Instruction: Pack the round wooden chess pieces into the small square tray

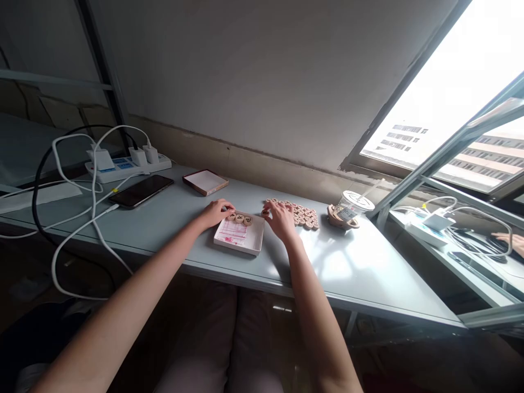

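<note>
A shallow white box [239,238] with a red-printed sheet in it lies on the grey desk [176,229]. Three round wooden game pieces [240,218] sit along its far edge. My left hand [216,210] rests at the box's far left corner, its fingertips touching the leftmost piece. My right hand [279,217] is just right of the box, fingers bent down over a piece at the near end of a cluster of several wooden pieces [298,212] spread on the desk.
A black phone [141,190] and the box lid [205,181] lie to the left, with a power strip [127,165] and looping white cables [73,180]. A lidded plastic cup [350,207] stands right of the pieces. Another person's hand [511,242] shows at far right.
</note>
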The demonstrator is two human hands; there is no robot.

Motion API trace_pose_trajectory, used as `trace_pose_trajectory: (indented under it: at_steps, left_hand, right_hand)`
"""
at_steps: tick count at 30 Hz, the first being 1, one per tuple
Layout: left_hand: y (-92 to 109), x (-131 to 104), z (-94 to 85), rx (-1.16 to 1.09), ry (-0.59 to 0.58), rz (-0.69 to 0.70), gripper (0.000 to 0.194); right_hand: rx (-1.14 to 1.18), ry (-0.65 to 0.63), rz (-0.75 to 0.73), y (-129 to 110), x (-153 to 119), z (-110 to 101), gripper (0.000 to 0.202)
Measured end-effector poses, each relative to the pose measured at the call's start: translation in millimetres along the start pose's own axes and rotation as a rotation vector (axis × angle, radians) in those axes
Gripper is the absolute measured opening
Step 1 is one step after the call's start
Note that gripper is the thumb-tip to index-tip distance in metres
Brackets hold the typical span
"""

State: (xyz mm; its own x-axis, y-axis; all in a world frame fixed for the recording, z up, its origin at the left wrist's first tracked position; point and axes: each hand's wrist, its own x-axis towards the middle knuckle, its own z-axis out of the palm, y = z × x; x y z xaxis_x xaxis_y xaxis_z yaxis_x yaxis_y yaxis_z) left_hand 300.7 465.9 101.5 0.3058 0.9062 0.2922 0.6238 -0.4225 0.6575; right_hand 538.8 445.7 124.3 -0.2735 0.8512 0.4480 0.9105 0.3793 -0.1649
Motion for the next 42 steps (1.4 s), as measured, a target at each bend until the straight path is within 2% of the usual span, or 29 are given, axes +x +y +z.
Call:
trace_pose_trajectory:
  at_steps: [3,6,9,14,20,23,26,29,34,42]
  left_hand:
    - [-7,2,0.7,0.049,0.05,-0.024,0.027]
    - [-13,4,1.7,0.112,0.091,-0.042,0.026]
    - [-14,4,2.2,0.127,0.098,-0.037,0.025]
    - [-12,4,1.9,0.13,0.1,-0.037,0.023]
    - [-12,4,2.1,0.119,0.091,-0.037,0.025]
    - [-11,3,2.4,0.124,0.086,-0.032,0.025]
    - [-10,2,2.7,0.119,0.092,-0.037,0.027]
    - [-9,0,3.3,0.103,0.11,-0.04,0.028]
    - [-9,-1,4.5,0.076,0.129,-0.032,0.028]
    - [-6,-2,3.8,0.061,0.103,-0.033,0.029]
  right_hand:
    - [0.113,0.073,0.034,-5,-1,-13,0.023]
    - [0.197,0.009,-0.042,-13,-3,-16,0.022]
    - [0.148,-0.022,-0.087,-21,-5,-11,0.018]
    - [0.05,-0.1,-0.007,-25,-6,-2,0.019]
    - [0.013,-0.05,-0.001,-26,-6,0,0.015]
    - [0.002,-0.023,-0.019,-28,-5,-5,0.019]
    - [-0.024,0.028,-0.012,-20,-6,-15,0.02]
    - [-0.112,0.083,0.113,-2,-9,-23,0.018]
    - [-0.161,-0.081,0.206,25,-13,-23,0.012]
    - [0.134,-0.129,0.227,31,-24,-26,0.019]
